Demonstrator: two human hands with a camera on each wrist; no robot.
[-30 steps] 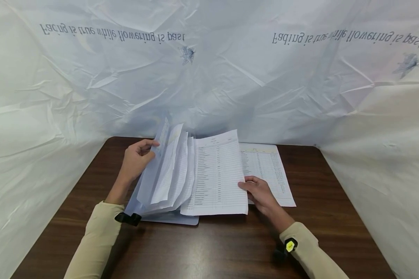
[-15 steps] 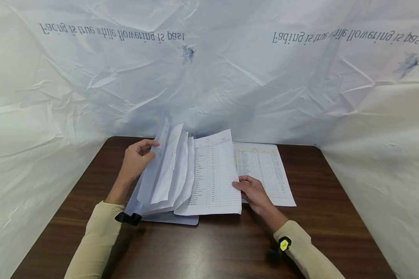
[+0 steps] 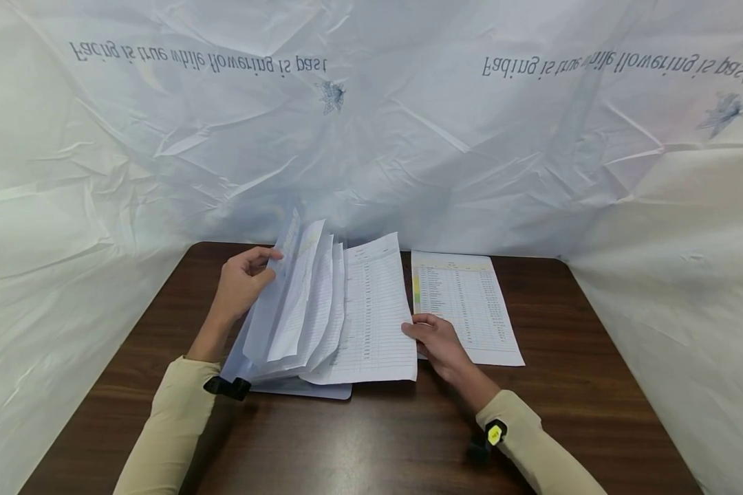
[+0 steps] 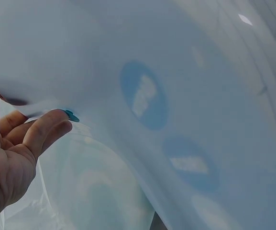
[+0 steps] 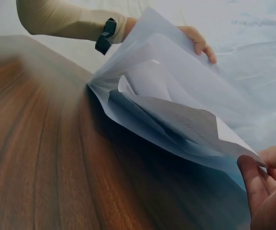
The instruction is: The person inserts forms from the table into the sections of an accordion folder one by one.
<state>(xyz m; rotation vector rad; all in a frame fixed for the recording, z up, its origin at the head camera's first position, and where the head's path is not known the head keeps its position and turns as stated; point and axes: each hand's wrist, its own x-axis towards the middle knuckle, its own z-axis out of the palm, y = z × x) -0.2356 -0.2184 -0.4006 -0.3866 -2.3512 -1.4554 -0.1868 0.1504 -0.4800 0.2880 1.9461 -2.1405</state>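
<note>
A translucent bluish document folder (image 3: 261, 330) stands spread at the left of the table, its front cover raised. My left hand (image 3: 245, 282) pinches that cover by its upper edge, thumb and fingers on either side. Several printed sheets (image 3: 316, 302) fan out inside the folder. One printed sheet (image 3: 371, 309) lies partly within it, its left side tucked behind the others. My right hand (image 3: 438, 344) pinches this sheet's right edge; in the right wrist view the thumb and fingers close on the paper's corner.
Another printed sheet (image 3: 470, 309), with a yellow and green strip on its left edge, lies flat at the right on the dark wooden table (image 3: 359, 440). A white plastic sheet with printed lettering (image 3: 371, 137) hangs behind the table.
My right hand has moved left with the sheet, which now reaches further into the folder. More of the flat sheet at the right shows. My left hand has kept still.
</note>
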